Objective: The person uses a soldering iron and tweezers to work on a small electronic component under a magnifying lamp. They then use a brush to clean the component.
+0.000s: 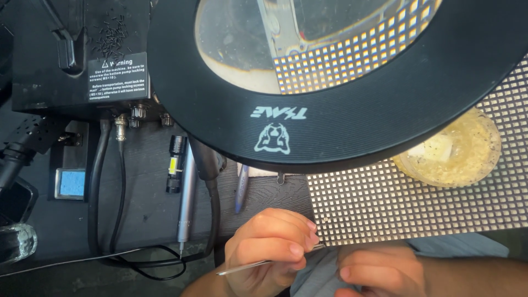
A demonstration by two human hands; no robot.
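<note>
At the near edge of the bench, under a round black magnifier lamp (341, 110), a grid panel (396, 203) of small pale squares is seen lying flat, its lower left corner just beside the left hand (272, 247). The left hand is curled, thumb and fingers pinched shut on slim metal tweezers (258, 265); the tweezers run from lower left up to the right, their tip meeting the panel's lower edge near the corner. The right hand (379, 272) is seen at the bottom of the frame, below the panel, fingers bent inward; whether anything is gripped in it cannot be told. The two hands are close together but apart, with grey cloth (319, 275) between them. A round dish (451, 151) of yellowish material rests on the panel at right, partly covered by the lamp rim. Through the lens the panel's squares appear enlarged. To the left, a silver pen-shaped tool (186, 198), a small black torch (175, 165) and a blue pen (241, 190) lie on the dark bench, with black cables (99, 192) running down from a black machine (82, 55) at upper left. A blue sponge in a holder (71, 183) is noted at far left
</note>
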